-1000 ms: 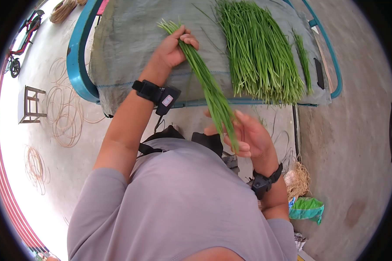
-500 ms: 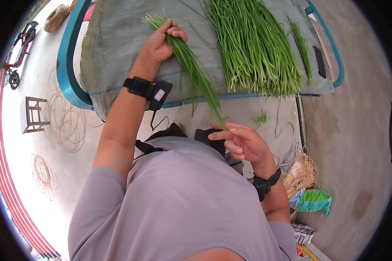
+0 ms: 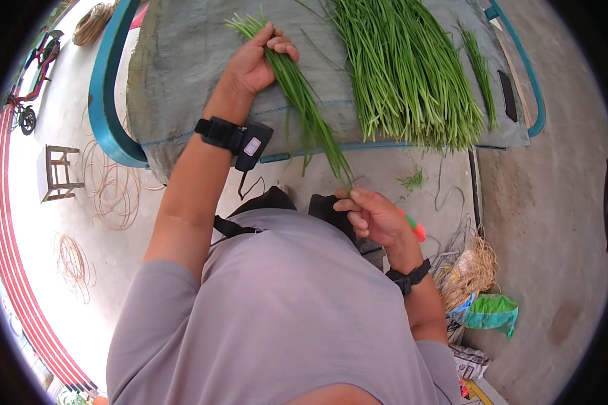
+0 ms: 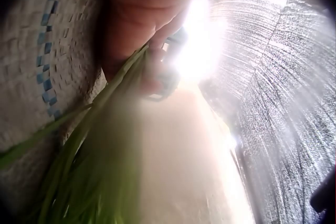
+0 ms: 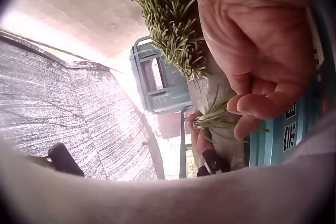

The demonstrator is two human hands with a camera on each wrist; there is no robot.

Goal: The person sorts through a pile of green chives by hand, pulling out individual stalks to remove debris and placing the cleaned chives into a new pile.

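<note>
My left hand point(image 3: 251, 66) grips a small bunch of garlic chives point(image 3: 297, 91) near its pale cut ends, over the cloth-covered cart. The leaves hang slanting down toward my body. At their tips, my right hand point(image 3: 378, 214) pinches a few blades between thumb and fingers. In the right wrist view the curled fingers point(image 5: 268, 100) have thin green blades running to them. The left wrist view shows the blades point(image 4: 79, 150) spreading below the left hand point(image 4: 144, 16). A large pile of chives point(image 3: 409, 81) lies on the cloth to the right.
The grey woven cloth point(image 3: 189, 74) covers a cart with a blue metal frame point(image 3: 105, 101). A thin chive bundle point(image 3: 478, 74) and a dark phone-like slab point(image 3: 508, 96) lie right of the pile. Leaf scraps point(image 3: 413, 179), dry straw point(image 3: 476, 270) and a green bag point(image 3: 491, 312) are on the floor.
My right hand has moved from around the lower leaves to their very tips, and its fingers have closed in. The left hand has shifted slightly up and left, keeping its grip.
</note>
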